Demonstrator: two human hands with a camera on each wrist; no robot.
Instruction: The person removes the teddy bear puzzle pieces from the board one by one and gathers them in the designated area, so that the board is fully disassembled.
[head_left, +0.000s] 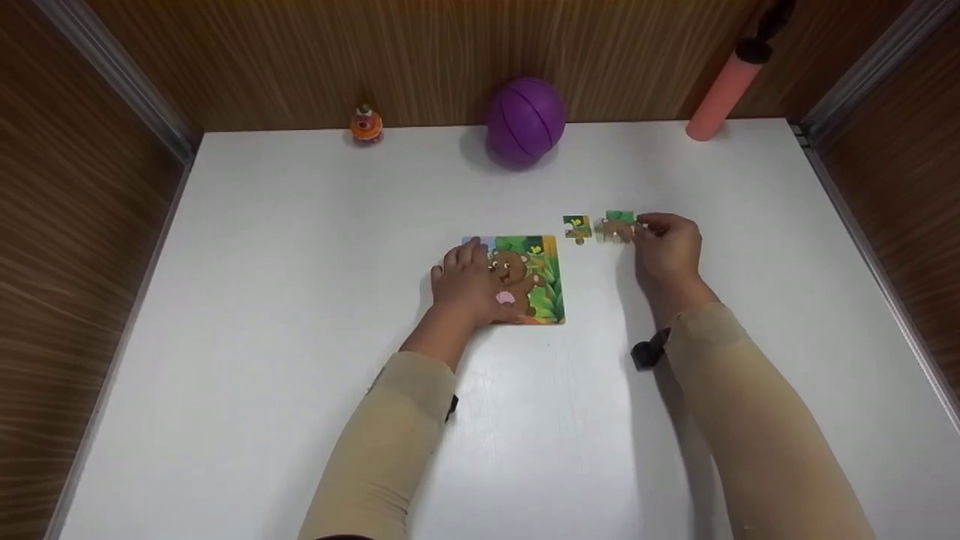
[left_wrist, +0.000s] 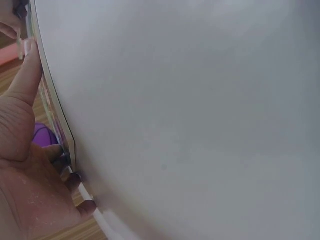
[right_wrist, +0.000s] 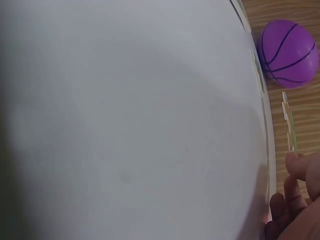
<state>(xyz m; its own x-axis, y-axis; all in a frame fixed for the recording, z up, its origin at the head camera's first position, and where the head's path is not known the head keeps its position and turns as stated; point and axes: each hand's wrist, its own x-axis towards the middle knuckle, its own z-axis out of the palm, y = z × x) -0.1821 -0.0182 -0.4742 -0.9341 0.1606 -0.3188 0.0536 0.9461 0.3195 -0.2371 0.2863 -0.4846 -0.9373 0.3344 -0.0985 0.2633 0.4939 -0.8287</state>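
Note:
A square bear jigsaw puzzle (head_left: 534,276) lies in the middle of the white table (head_left: 300,300). My left hand (head_left: 469,281) rests flat on its left part, fingers straight; the left wrist view shows the palm (left_wrist: 25,170) against the puzzle's edge (left_wrist: 54,117). My right hand (head_left: 667,246) is to the right of the puzzle and pinches a green-and-brown puzzle piece (head_left: 618,226) at its fingertips. That piece (right_wrist: 289,122) shows edge-on in the right wrist view, just off the table. A second loose piece (head_left: 577,228) lies between the held piece and the puzzle.
A purple ball (head_left: 525,120) sits at the table's back edge, also in the right wrist view as the ball (right_wrist: 289,52). A small orange toy (head_left: 366,124) stands back left, a pink foam cylinder (head_left: 724,90) leans back right. Wooden walls enclose three sides.

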